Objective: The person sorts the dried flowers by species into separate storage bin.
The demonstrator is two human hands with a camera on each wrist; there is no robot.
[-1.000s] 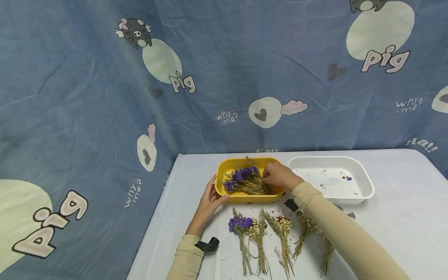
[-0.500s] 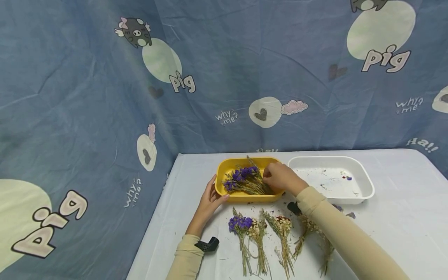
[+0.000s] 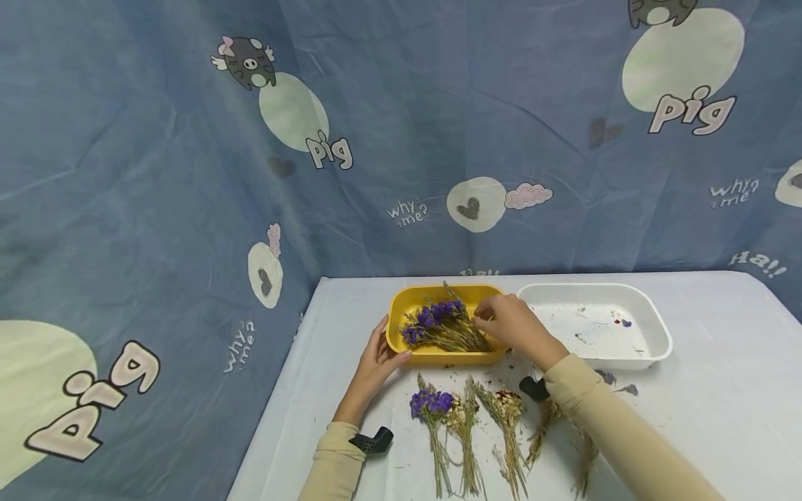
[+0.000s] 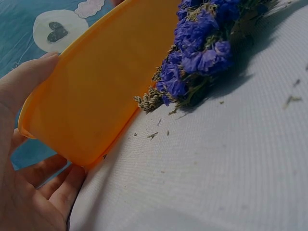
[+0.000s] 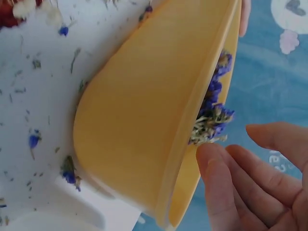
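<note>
My left hand (image 3: 374, 362) grips the left end of a yellow plastic tray (image 3: 447, 358). In the left wrist view its thumb (image 4: 41, 70) lies along the rim, and other fingers (image 4: 70, 185) reach the base. Inside the tray lies a bunch of dried purple flowers (image 3: 432, 320), heads to the left and stems to the right. Over the tray's right end is my right hand (image 3: 510, 323), near the stems. The right wrist view shows its thumb and fingers apart, nothing between them, fingertips (image 5: 211, 151) right at the flowers (image 5: 214, 113).
A white tray (image 3: 626, 364) with plant bits stands right of the yellow one. In front lie a purple bunch (image 3: 430, 403), a pale bunch (image 3: 462, 417) and a red-and-cream bunch (image 3: 506, 407). More dried stems (image 3: 587, 459) are partly hidden by the right sleeve. Crumbs dot the tablecloth.
My right hand has drawn slightly right, off the stems, and its fingers have parted. The left hand stays on the tray. The head view has shifted slightly.
</note>
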